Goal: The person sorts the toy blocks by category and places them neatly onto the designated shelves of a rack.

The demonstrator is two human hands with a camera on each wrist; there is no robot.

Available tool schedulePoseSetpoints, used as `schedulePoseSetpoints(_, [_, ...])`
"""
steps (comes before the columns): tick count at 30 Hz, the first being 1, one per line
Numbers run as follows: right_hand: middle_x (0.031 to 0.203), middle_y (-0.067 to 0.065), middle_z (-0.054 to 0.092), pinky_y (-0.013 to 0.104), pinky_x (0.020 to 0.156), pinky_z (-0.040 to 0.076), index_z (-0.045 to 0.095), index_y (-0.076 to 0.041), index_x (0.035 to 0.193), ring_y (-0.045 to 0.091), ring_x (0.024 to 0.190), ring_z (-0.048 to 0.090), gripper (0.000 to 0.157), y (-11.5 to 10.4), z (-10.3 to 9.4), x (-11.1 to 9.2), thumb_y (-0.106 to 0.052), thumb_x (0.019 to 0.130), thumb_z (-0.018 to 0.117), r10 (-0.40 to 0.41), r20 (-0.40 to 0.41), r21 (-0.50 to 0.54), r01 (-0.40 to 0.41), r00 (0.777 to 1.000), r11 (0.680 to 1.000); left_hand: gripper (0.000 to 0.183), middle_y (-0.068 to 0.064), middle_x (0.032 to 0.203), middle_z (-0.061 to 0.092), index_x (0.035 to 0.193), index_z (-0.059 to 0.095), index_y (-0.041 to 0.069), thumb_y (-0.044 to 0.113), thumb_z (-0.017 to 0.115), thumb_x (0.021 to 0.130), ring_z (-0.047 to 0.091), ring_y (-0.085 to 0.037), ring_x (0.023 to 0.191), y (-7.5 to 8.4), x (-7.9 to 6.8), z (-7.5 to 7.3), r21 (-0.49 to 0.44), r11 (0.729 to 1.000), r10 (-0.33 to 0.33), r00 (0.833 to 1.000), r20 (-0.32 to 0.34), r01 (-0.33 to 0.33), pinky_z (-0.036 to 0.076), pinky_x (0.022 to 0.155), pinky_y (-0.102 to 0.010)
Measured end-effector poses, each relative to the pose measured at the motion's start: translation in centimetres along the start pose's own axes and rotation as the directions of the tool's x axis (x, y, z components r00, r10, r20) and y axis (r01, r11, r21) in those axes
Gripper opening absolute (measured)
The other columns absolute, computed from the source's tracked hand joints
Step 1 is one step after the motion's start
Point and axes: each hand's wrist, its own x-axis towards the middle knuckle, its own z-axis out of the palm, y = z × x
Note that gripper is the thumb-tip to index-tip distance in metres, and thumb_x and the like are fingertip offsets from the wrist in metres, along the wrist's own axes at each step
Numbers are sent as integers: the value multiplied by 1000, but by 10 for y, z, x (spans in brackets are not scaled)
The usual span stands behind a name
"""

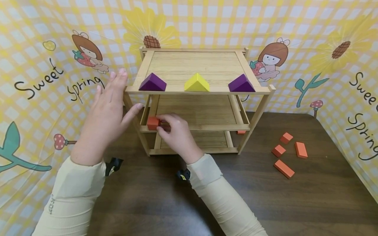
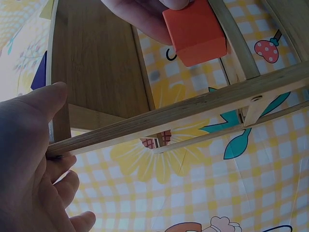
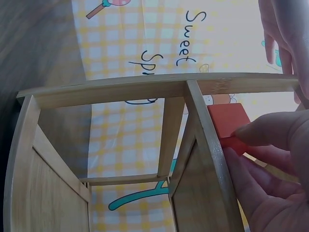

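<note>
While the right hand (image 1: 178,133) pinches an orange block (image 1: 153,123) left of centre, left hand (image 1: 103,114) spread at shelf (image 1: 196,65), backdrop (image 1: 203,26) reading "Sweet Spring" upper left, sleeve lettering (image 1: 51,204) unclear

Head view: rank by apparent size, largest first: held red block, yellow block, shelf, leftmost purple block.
1. Shelf
2. Leftmost purple block and yellow block: look about alike, not ranked
3. Held red block
</note>
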Motion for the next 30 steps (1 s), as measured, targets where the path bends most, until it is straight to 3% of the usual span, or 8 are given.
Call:
schedulePoseSetpoints(12, [115, 18, 68, 24, 86, 57, 69, 4, 120, 28, 105, 68, 30, -1, -6, -4, 0, 91, 72, 11, -11, 61, -11, 1000, 998, 83, -11, 169, 14, 163, 13, 6, 33, 63, 102, 8, -29, 155, 0, -1, -1, -5, 1000, 8, 1000, -11, -8, 3, 123, -58])
schedulePoseSetpoints(17, [116, 16, 68, 20, 88, 55, 69, 2, 122, 26, 106, 67, 31, -2, -16, -9, -2, 91, 72, -1, -24, 54, 2, 1000, 999, 84, -9, 169, 13, 163, 12, 7, 34, 63, 102, 8, -28, 155, 0, -1, -1, -5, 1000, 1, 1000, -4, -1, 3, 123, -58])
schedulePoseSetpoints(30, [107, 18, 68, 26, 85, 58, 71, 5, 114, 27, 98, 68, 24, 10, -52, -30, 3, 90, 71, -93, -174, 75, 108, 980, 991, 83, -7, 169, 11, 163, 10, 8, 33, 61, 103, 6, -26, 156, 0, 0, -1, -12, 1000, -5, 1000, 7, 5, 2, 123, -57])
